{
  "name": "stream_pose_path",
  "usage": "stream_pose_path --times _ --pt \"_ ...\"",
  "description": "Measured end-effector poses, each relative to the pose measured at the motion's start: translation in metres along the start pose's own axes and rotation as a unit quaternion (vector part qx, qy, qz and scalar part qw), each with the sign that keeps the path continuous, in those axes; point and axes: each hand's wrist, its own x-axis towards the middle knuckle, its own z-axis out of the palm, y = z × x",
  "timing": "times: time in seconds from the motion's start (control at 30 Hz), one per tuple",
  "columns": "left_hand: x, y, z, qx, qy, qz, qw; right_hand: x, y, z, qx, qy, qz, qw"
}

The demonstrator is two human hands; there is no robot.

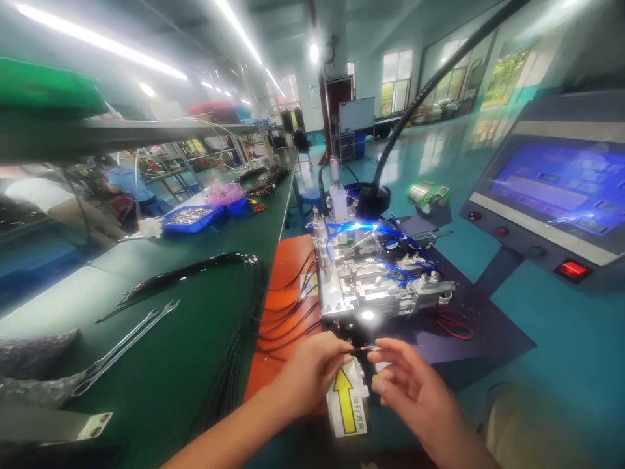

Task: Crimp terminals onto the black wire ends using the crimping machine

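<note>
Green bench: both hands' fingers [342, 357] pinch thin wire [364, 350] beside machine [371, 280]

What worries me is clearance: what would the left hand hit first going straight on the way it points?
Probably the right hand: the left hand points rightward along the thin wire it pinches, fingertips nearly meeting. Depth is unclear; the fixture sits just behind.
</note>
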Motion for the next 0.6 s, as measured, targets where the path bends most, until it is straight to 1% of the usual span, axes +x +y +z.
stream_pose_path --times 0.07,0.17,0.23,0.33,0.4,0.47,0.6 --pt "-0.002 -0.006 0.008 0.003 0.026 -0.004 1.000 -0.002 0.004 -0.006 -0.073 0.035 -0.030 0.996" --pt "-0.006 -0.010 0.014 0.011 0.040 0.009 0.999 -0.002 0.007 -0.013 -0.164 0.053 -0.078 0.982" --pt "-0.008 -0.011 0.016 0.018 0.046 0.016 0.999 0.000 0.008 -0.015 -0.226 0.054 -0.112 0.966" --pt "-0.009 -0.012 0.018 0.021 0.054 0.017 0.998 0.003 0.006 -0.015 -0.307 0.053 -0.178 0.934" --pt "-0.009 -0.013 0.019 0.026 0.057 0.014 0.998 0.004 0.002 -0.013 -0.345 0.056 -0.216 0.912" --pt "-0.010 -0.013 0.020 0.030 0.057 0.009 0.998 0.004 -0.002 -0.011 -0.373 0.057 -0.239 0.895" --pt "-0.010 -0.014 0.021 0.030 0.052 0.006 0.998 0.004 -0.006 -0.006 -0.401 0.064 -0.257 0.877"
